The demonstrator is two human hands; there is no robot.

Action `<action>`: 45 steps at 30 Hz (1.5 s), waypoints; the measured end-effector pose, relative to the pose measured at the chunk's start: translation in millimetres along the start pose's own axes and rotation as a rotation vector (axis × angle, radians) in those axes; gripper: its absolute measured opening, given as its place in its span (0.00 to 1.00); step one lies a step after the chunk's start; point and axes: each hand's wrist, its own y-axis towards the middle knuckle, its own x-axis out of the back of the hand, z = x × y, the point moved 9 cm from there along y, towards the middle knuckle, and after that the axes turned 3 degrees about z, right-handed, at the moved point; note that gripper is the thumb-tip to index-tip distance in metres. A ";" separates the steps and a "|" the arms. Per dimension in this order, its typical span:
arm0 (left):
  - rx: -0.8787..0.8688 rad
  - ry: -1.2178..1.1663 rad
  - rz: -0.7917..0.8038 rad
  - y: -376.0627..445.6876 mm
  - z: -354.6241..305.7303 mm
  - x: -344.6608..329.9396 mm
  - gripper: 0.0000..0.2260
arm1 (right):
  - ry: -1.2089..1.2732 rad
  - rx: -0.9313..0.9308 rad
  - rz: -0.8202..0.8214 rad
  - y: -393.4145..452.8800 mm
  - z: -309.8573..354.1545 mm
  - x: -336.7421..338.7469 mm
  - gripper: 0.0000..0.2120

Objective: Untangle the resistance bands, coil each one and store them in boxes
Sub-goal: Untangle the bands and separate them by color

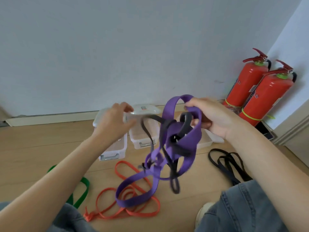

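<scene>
My right hand (212, 116) grips the top of a wide purple band (189, 139), lifted above the floor and knotted with a dark grey band (167, 129). One strand of the grey band runs left to my left hand (117, 119), whose curled fingers seem to pinch its end. The purple band's lower loop hangs down over an orange band (127, 213) lying on the floor. A green band (83, 190) lies at the left, partly under my forearm. A black band (229, 163) lies at the right.
Clear plastic boxes (115, 151) (142, 139) stand open on the wooden floor near the wall, a third mostly hidden behind the bands. Two red fire extinguishers (260, 96) stand in the right corner. My knees in jeans fill the bottom corners.
</scene>
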 end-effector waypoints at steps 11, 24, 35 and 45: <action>0.109 -0.698 0.286 -16.8 -17.4 -46.9 0.12 | -0.310 -0.003 -0.285 -4.2 9.2 45.8 0.05; 0.020 -1.095 0.133 -7.2 -36.3 -1.9 0.04 | -1.068 0.176 -0.096 -7.5 17.8 -5.3 0.41; 0.032 -1.141 0.070 2.4 -23.1 13.8 0.05 | -0.420 0.187 0.221 -2.5 1.5 -64.2 0.07; 0.326 -0.503 0.076 8.4 44.5 15.4 0.08 | -0.100 0.107 -0.223 0.3 1.5 9.0 0.09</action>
